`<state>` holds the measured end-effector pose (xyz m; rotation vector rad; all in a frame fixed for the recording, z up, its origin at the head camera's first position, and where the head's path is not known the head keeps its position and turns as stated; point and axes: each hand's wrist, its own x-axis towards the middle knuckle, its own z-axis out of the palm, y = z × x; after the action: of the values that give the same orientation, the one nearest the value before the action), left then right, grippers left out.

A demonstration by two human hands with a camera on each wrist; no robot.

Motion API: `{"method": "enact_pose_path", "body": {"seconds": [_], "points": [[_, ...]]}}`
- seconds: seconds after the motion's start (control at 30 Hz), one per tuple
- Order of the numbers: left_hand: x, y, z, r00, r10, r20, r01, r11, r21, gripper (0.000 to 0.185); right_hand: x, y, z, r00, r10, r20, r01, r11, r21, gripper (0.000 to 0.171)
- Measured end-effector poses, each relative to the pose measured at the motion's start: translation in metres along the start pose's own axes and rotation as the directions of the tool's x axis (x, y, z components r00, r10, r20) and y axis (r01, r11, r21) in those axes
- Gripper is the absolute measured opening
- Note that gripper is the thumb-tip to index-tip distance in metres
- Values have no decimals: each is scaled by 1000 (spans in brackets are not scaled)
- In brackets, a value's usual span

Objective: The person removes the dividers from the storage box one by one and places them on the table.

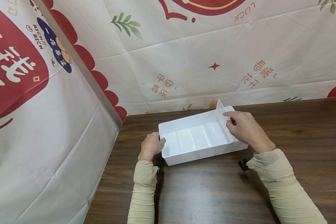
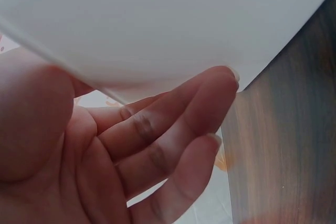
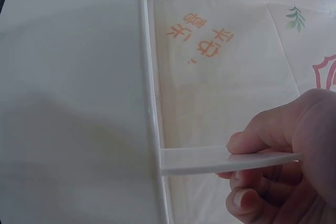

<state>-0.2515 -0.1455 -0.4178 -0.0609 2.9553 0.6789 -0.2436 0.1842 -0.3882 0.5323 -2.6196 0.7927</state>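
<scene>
A white plastic box (image 1: 184,155) with faint inner partitions stands on the dark wood table (image 1: 212,193). My left hand (image 1: 156,142) rests against the box's left end, its fingers (image 2: 157,135) nearly straight on the outer wall (image 2: 157,19). My right hand (image 1: 230,119) pinches a thin white divider panel (image 1: 220,112) at the box's right end. The panel stands tilted, with one corner poking above the rim. In the right wrist view the divider's edge (image 3: 210,161) meets the box wall (image 3: 73,103), held between thumb and fingers (image 3: 283,182).
A printed cloth backdrop (image 1: 201,62) hangs behind the table and another sheet (image 1: 44,140) along its left side, with a metal bar (image 1: 81,68) at the corner. The table's left edge (image 1: 106,174) runs close to my left forearm. A small black strap part (image 1: 243,164) sits at my right wrist.
</scene>
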Motion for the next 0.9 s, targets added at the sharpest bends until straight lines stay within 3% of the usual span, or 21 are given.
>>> {"method": "enact_pose_path", "body": {"seconds": [0.9], "points": [[0,2,0,1000,-8,10,8,1000,9,24,1,0,0,1000,14,-20,-14,1000,-2,27]]}}
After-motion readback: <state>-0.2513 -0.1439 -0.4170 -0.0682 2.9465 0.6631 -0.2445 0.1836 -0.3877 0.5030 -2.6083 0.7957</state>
